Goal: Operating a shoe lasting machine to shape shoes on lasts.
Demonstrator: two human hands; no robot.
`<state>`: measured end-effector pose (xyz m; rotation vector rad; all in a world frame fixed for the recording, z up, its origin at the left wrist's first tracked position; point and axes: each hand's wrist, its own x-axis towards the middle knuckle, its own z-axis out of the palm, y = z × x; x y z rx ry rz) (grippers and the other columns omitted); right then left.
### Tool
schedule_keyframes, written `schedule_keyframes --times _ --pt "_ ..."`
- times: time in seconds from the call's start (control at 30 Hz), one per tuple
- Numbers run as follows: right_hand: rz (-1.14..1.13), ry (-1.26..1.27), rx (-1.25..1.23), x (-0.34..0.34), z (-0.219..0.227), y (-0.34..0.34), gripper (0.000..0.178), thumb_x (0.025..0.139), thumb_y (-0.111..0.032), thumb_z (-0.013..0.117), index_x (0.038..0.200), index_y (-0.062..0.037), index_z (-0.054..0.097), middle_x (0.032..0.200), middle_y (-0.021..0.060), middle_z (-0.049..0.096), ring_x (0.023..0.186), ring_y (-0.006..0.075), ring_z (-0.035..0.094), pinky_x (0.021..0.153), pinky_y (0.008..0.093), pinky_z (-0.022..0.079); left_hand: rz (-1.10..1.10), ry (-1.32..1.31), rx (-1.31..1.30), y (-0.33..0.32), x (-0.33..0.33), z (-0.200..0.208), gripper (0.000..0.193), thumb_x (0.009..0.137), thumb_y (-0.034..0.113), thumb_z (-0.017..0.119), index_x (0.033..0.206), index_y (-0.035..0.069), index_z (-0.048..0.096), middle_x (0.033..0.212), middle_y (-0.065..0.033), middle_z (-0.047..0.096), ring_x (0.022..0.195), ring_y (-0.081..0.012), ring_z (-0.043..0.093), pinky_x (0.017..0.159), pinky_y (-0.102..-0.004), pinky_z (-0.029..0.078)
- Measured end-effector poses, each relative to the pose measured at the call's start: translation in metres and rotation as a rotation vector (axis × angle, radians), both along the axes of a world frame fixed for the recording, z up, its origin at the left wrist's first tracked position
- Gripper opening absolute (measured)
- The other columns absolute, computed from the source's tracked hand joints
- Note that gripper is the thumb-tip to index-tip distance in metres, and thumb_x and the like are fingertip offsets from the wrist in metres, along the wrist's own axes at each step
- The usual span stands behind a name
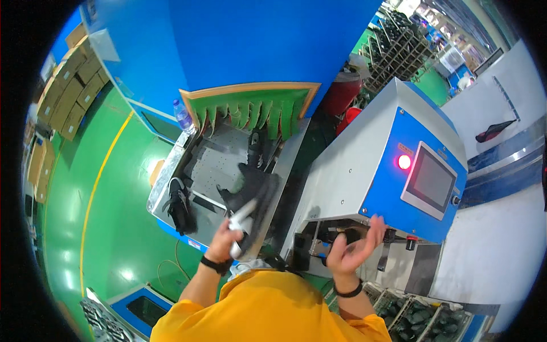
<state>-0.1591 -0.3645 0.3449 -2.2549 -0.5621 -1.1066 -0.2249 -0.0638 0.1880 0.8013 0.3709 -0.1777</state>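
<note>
My left hand (224,241) is closed round a white, elongated object (244,213), smeared by motion; its kind cannot be made out. Just beyond it is a blurred black form (246,187), which looks like a shoe upper; whether it joins the white object is unclear. On the left side of the metal bed lies a black shoe (179,205) with pale trim. Another black shoe (255,151) rests farther in, before the green strip curtain (250,111). My right hand (356,253) holds nothing, fingers apart, palm raised beside the lower front of the blue-and-grey machine (347,171).
The perforated metal bed (213,162) runs under the curtain into a tall blue housing (245,40). A plastic bottle (182,115) stands by its left corner. The machine at right carries a screen (431,179) and a lit red lamp (404,162). Crates of dark pieces (413,319) sit lower right.
</note>
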Motion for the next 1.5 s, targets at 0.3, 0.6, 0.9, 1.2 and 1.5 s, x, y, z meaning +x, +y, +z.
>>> schedule_keyframes --times 0.3,0.6,0.9,1.2,1.5 --pt "0.812 1.197 1.05 -0.072 0.031 -0.051 0.099 0.071 -0.026 0.088 0.148 -0.0032 0.03 0.142 0.0106 0.045 0.127 0.0254 0.047 0.105 0.0405 0.039 -0.281 -0.412 0.119 -0.144 -0.06 0.152 0.088 0.072 0.02 0.088 0.142 0.0 0.039 0.138 -0.0106 0.049 0.124 -0.0194 0.048 0.103 -0.0356 0.043" --pt "0.61 1.712 1.605 -0.151 -0.024 -0.128 0.05 0.085 -0.019 0.064 0.127 0.0049 0.055 0.113 0.0154 0.068 0.095 0.0249 0.069 0.084 0.0363 0.056 -0.788 -0.197 0.45 -0.187 -0.077 0.138 0.074 0.075 0.025 0.086 0.132 -0.006 0.049 0.109 -0.008 0.068 0.102 -0.0135 0.061 0.096 -0.0289 0.047" --pt "0.215 1.368 2.218 -0.195 -0.039 -0.151 0.039 0.092 -0.02 0.057 0.125 0.0016 0.057 0.102 0.0154 0.069 0.081 0.0242 0.069 0.073 0.032 0.057 -1.13 -0.567 0.48 -0.212 -0.068 0.095 0.012 0.088 0.012 0.07 0.086 -0.001 0.07 0.072 0.0006 0.066 0.065 -0.0047 0.055 0.057 -0.0244 0.043" --pt "-0.084 1.046 0.786 -0.137 -0.042 -0.162 0.086 0.074 -0.008 0.073 0.15 -0.0031 0.033 0.134 0.0109 0.056 0.111 0.0175 0.057 0.094 0.0273 0.045 -0.947 0.045 0.386 -0.195 -0.048 0.094 0.014 0.09 0.015 0.066 0.084 0.002 0.068 0.063 0.0011 0.056 0.054 -0.0058 0.046 0.051 -0.0226 0.035" --pt "-0.512 1.084 -0.221 -0.072 -0.062 -0.125 0.091 0.069 -0.031 0.073 0.15 -0.0371 0.032 0.112 0.0221 0.054 0.096 0.043 0.061 0.082 0.0468 0.051 -0.831 0.277 0.239 -0.205 -0.025 0.02 0.018 0.089 0.016 0.063 0.075 0.005 0.062 0.059 -0.0022 0.054 0.048 -0.0115 0.046 0.046 -0.0274 0.031"
